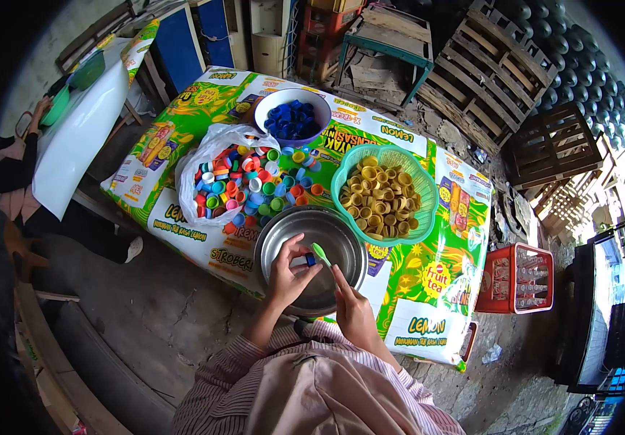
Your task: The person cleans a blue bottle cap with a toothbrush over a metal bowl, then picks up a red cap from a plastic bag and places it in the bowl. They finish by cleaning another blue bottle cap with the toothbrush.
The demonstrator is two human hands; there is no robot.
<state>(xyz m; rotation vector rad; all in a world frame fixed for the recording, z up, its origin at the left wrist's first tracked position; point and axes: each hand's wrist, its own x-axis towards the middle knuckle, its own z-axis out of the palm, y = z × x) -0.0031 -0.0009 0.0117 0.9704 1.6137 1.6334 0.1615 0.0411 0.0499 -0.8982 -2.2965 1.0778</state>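
Observation:
Over a round metal basin [272, 226], my left hand [288, 279] pinches a dark blue bottle cap [310, 259] between thumb and fingers. My right hand [354, 310] is closed around a slim tool with a light green end [319, 251], its tip close beside the cap. What kind of tool it is I cannot tell. Behind the basin, a clear plastic bag [188, 174] spills bottle caps of many colours. To the right stands a green plastic basket [430, 206] of yellow caps [381, 196]. A white bowl [260, 109] of dark blue caps [298, 119] sits farther back.
A printed green and white sheet [428, 319] covers the table. At the left, another person [19, 170] sits by a white-covered table [84, 145] with green baskets. A red bottle crate [519, 279] stands on the floor at right; wooden pallets [482, 69] lean behind.

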